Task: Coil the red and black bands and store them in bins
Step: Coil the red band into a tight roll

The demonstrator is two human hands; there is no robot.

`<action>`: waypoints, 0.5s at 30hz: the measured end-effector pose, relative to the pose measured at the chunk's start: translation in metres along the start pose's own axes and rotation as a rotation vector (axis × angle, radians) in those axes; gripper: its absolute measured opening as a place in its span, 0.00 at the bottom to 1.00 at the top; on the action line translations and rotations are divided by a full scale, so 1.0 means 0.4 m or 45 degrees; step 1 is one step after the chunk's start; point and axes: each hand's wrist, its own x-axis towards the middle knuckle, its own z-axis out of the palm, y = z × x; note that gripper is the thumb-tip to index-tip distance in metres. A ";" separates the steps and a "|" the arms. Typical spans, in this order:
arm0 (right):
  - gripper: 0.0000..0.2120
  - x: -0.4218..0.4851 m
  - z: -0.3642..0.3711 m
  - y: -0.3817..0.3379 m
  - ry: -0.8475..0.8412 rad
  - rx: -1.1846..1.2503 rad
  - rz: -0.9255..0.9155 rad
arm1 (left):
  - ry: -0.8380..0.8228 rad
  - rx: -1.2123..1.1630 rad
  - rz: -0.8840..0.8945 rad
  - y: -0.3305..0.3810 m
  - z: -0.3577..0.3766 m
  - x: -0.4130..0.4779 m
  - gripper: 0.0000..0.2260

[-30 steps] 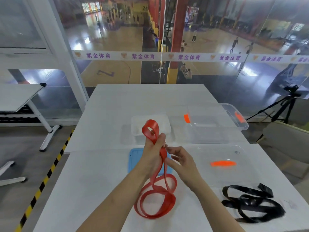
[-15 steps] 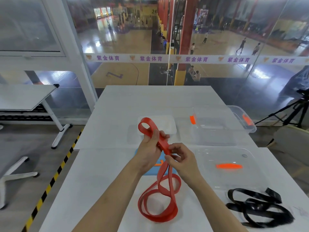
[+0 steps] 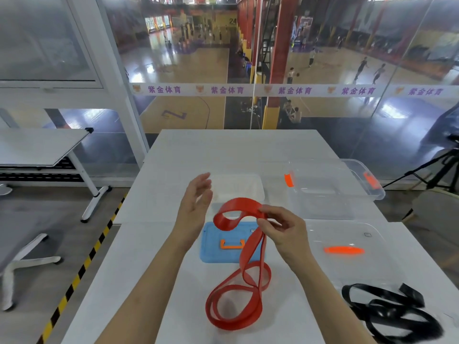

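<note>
Though half-raised, red band (image 3: 250, 247) over lid (image 3: 211, 254)

Blurred lower-right edge of black band (image 3: 387, 315)

Smooth rubbery red band (image 3: 238, 301), glossy black band (image 3: 387, 311), clear plastic bin (image 3: 357, 184).

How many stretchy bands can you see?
2. The red band hangs from the right hand onto the table; the black band lies at the near right corner. None seems hidden.
</note>
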 end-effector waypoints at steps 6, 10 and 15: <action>0.14 0.008 -0.003 -0.007 -0.101 -0.071 -0.016 | -0.589 0.344 0.050 -0.009 0.025 -0.012 0.22; 0.11 0.016 -0.016 -0.019 -0.184 -0.128 -0.009 | -0.615 0.318 0.048 -0.015 0.035 -0.016 0.21; 0.08 0.023 -0.027 -0.036 -0.300 -0.219 0.030 | -0.671 0.247 -0.090 -0.006 0.018 -0.009 0.20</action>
